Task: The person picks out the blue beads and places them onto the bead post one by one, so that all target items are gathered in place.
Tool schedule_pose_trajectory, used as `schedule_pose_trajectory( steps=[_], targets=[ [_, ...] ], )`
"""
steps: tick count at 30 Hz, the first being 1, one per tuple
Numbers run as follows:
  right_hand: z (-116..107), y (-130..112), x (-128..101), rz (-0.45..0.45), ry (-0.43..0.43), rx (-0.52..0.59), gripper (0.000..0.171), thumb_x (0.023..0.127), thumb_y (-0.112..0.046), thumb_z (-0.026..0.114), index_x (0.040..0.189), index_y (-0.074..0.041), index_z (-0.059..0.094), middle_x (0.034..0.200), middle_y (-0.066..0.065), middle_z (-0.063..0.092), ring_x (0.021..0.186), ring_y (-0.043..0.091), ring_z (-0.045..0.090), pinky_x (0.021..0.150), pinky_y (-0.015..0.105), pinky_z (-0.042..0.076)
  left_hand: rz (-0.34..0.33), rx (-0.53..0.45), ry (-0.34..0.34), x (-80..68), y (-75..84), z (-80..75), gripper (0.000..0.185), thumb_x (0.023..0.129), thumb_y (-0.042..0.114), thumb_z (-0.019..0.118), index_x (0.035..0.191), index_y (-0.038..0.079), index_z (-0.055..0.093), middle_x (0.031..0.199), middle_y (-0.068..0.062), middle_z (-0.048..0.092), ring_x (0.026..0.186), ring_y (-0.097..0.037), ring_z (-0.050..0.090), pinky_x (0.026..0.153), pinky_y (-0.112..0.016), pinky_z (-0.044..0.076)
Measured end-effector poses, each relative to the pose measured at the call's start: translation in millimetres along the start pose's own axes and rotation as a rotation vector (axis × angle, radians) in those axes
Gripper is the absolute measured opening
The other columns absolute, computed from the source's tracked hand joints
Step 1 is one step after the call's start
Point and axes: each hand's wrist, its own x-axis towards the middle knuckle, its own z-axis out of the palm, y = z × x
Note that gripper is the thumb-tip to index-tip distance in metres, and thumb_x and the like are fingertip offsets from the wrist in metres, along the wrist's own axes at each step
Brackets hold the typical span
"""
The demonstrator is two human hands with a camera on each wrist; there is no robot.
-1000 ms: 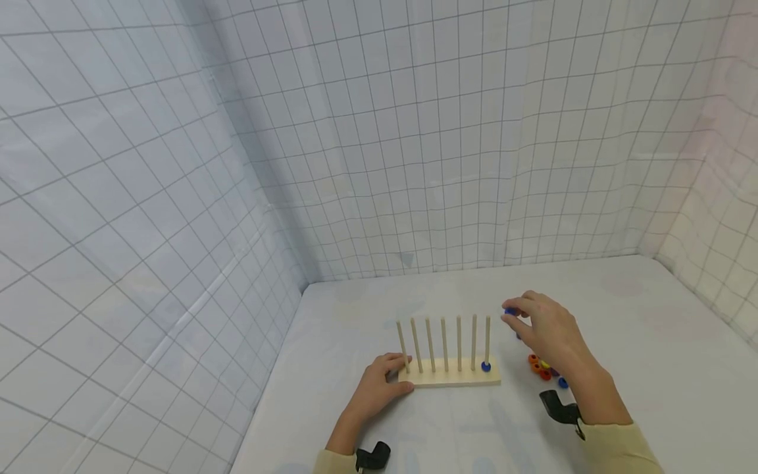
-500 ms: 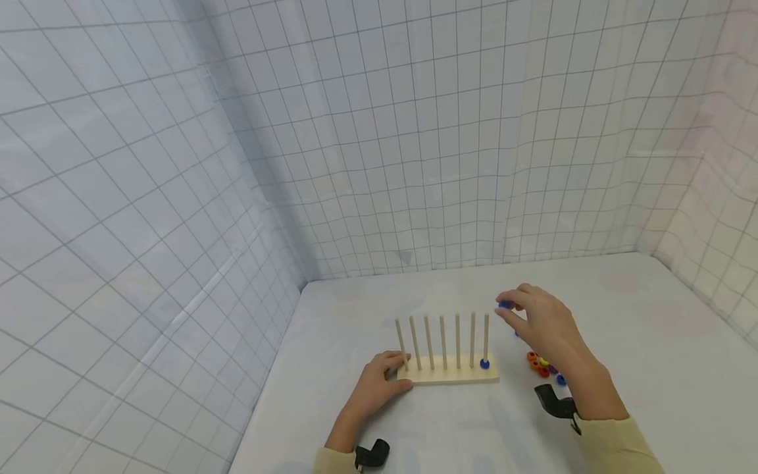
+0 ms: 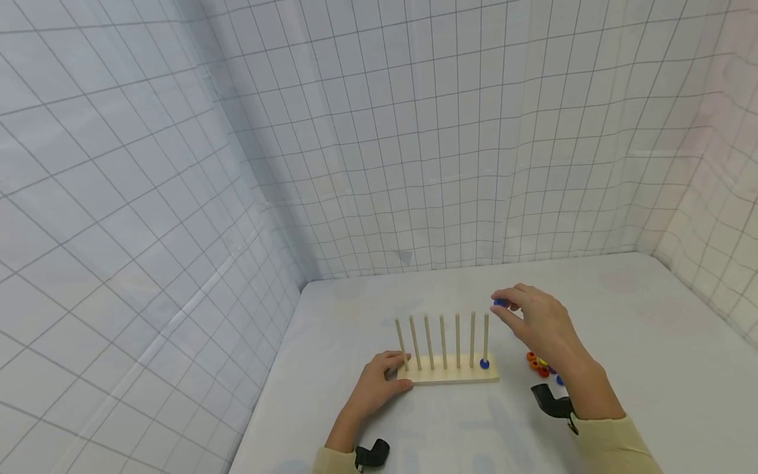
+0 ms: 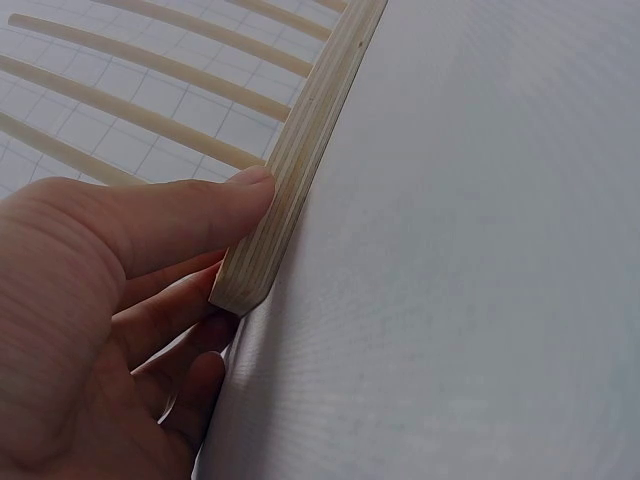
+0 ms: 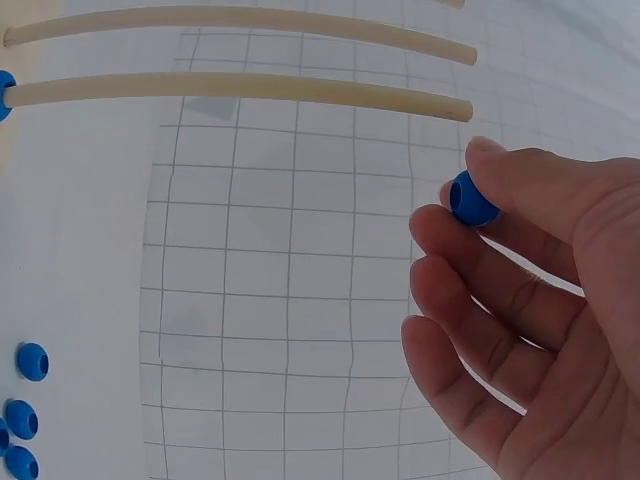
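Note:
My left hand grips the left end of a wooden peg board, thumb on the front edge and fingers behind, as the left wrist view shows. Several upright pegs stand in a row along the board. At the foot of the rightmost peg sits a blue bead. Raised to the right of that peg's tip, my right hand pinches another blue bead between thumb and index finger. In the right wrist view the held bead's hole faces left, just past the end of the peg, and the other fingers are loosely bent.
Right of the board, partly behind my right forearm, lie loose red and orange beads, a yellow bead and others. Several blue beads show in the right wrist view. White gridded sheets enclose the white table.
My right hand has moved left and slightly up with the blue bead, closer to the tip of the rightmost peg. The left hand keeps its grip on the board.

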Motion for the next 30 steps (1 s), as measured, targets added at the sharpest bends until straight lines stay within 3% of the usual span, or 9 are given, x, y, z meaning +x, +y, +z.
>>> schedule_pose_trajectory(
  steps=[30],
  targets=[
    [6.9, -10.3, -0.6, -0.076, 0.048, 0.022, 0.024, 0.089, -0.024, 0.079, 0.111, -0.014, 0.077, 0.092, -0.007, 0.070, 0.081, 0.016, 0.065, 0.068, 0.035, 0.052, -0.011, -0.014, 0.003, 0.1, 0.9, 0.6, 0.053, 0.086, 0.031, 0.080, 0.135, 0.015, 0.066, 0.140, -0.007, 0.057, 0.137, -0.036, 0.044, 0.109, -0.058, 0.035]
  ],
)
